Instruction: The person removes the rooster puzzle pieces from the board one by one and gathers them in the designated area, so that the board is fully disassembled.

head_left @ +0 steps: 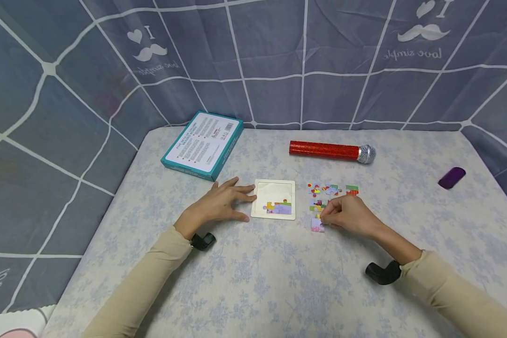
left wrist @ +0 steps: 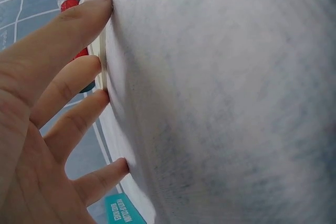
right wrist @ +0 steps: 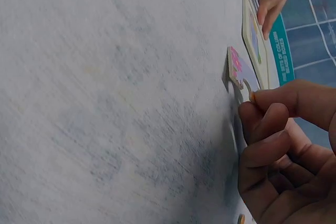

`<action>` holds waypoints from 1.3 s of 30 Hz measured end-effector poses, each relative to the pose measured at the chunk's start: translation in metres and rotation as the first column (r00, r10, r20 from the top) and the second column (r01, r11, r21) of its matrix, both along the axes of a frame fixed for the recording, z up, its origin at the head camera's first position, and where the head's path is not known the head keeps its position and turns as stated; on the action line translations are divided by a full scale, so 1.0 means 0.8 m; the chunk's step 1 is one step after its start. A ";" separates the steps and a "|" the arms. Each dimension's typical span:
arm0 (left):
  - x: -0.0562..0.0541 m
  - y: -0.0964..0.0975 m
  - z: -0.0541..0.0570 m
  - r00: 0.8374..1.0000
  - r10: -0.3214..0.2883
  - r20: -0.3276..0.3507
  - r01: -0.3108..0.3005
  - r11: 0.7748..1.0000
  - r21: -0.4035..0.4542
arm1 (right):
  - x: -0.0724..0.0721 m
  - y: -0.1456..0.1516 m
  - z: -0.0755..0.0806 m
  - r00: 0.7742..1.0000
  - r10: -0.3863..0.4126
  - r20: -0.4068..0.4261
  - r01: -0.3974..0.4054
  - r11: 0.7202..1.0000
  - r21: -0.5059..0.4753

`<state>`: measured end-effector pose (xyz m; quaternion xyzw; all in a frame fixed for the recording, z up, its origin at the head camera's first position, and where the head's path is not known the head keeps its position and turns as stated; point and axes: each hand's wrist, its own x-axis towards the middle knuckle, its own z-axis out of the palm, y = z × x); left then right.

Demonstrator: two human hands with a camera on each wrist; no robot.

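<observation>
A square white puzzle tray (head_left: 274,188) lies mid-table, with several joined pieces (head_left: 282,207) along its lower right. My left hand (head_left: 226,202) has its fingers spread, and its fingertips touch the tray's left edge. To the right of the tray, my right hand (head_left: 349,215) pinches a small puzzle piece between thumb and index finger; a yellow-orange bit (right wrist: 252,96) shows at the fingertips and the rest is hidden. Beside those fingertips is a lilac puzzle piece with pink flowers (right wrist: 239,66). Other loose pieces (head_left: 332,189) lie just beyond the right hand, some partly covered by it.
A teal-edged box (head_left: 204,143) with a printed white face lies at the back left. Behind the tray is a red microphone (head_left: 325,150) with a silver head. A purple oval object (head_left: 451,178) rests at the far right. A grid-patterned curtain (head_left: 274,61) borders the table's back.
</observation>
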<state>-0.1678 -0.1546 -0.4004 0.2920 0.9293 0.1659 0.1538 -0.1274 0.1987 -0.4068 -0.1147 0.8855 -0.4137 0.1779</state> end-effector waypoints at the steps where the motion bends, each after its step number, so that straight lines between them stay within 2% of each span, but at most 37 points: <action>1: 0.000 0.000 0.000 1.000 0.002 -0.001 -0.002 1.000 0.000 | 0.000 0.000 -0.001 1.000 0.003 -0.001 -0.003 1.000 0.000; 20: 0.001 -0.001 -0.001 1.000 0.011 0.004 -0.011 1.000 0.012 | 0.004 -0.011 -0.002 0.996 0.022 -0.089 -0.015 0.997 0.073; 26: 0.000 -0.001 -0.002 1.000 0.016 0.009 -0.016 1.000 0.010 | -0.002 -0.017 0.009 0.995 0.008 -0.099 -0.001 0.998 0.065; 30: 0.000 0.000 -0.002 1.000 0.013 0.007 -0.014 1.000 0.009 | -0.011 -0.030 0.018 0.990 -0.002 -0.140 0.010 0.998 0.060; 33: 0.000 0.000 -0.002 1.000 0.014 0.007 -0.014 1.000 0.006 | -0.018 -0.047 0.019 0.982 0.029 -0.187 -0.015 0.997 0.072; 39: 0.000 0.000 -0.002 1.000 0.010 0.006 -0.010 1.000 0.001 | -0.028 -0.087 0.017 0.969 0.112 -0.222 -0.105 0.993 0.045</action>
